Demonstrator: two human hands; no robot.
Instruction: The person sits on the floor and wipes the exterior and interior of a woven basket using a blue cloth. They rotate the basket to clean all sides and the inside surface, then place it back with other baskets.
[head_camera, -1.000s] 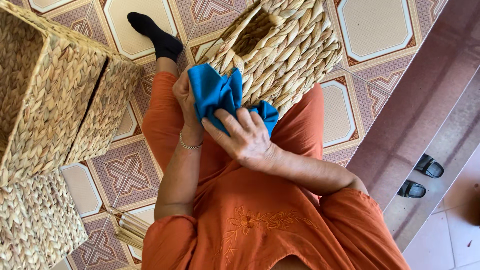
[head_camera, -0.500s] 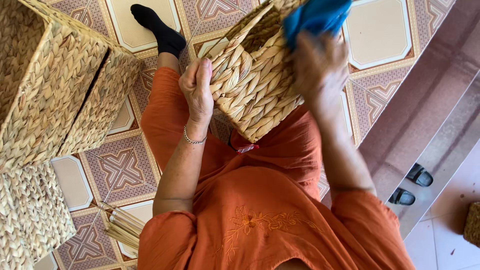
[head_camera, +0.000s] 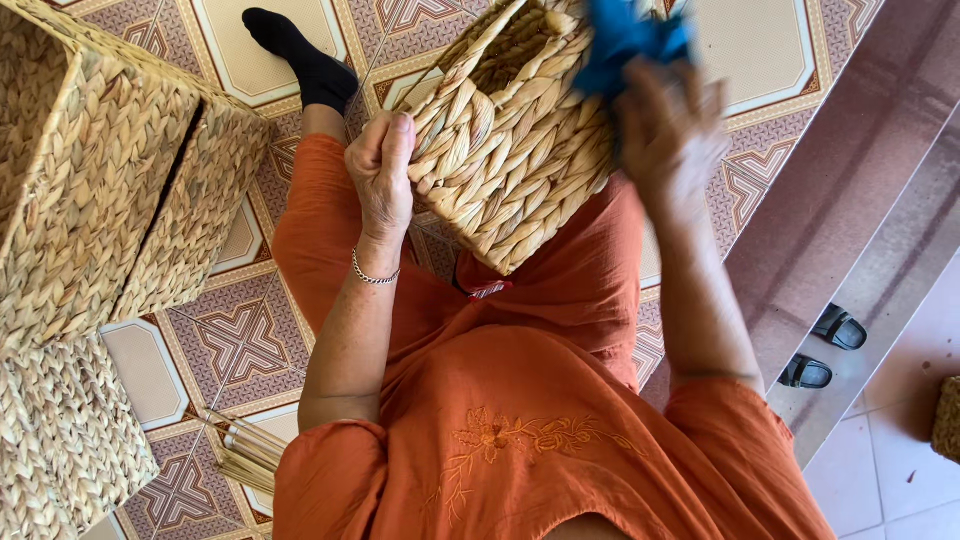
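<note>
You kept the woven basket (head_camera: 510, 140) tilted on your lap, your left hand (head_camera: 382, 165) closed around its rim edge to steady it; your right hand (head_camera: 668, 125) clutched the blue cloth (head_camera: 625, 35) against the basket's far side, seemingly to wipe it. Three more baskets (head_camera: 100, 200) stood stacked at the floor's left edge; one pair of sandals (head_camera: 822, 345) lay by the step.

You're in orange all over: a loose short-sleeved top with an embroidered floral motif stitched in matching thread at the chest, and trousers of the same cloth. A thin silver chain bracelet (head_camera: 375, 277) circles your left wrist, and a black sock (head_camera: 300, 55) covers your foot.
</note>
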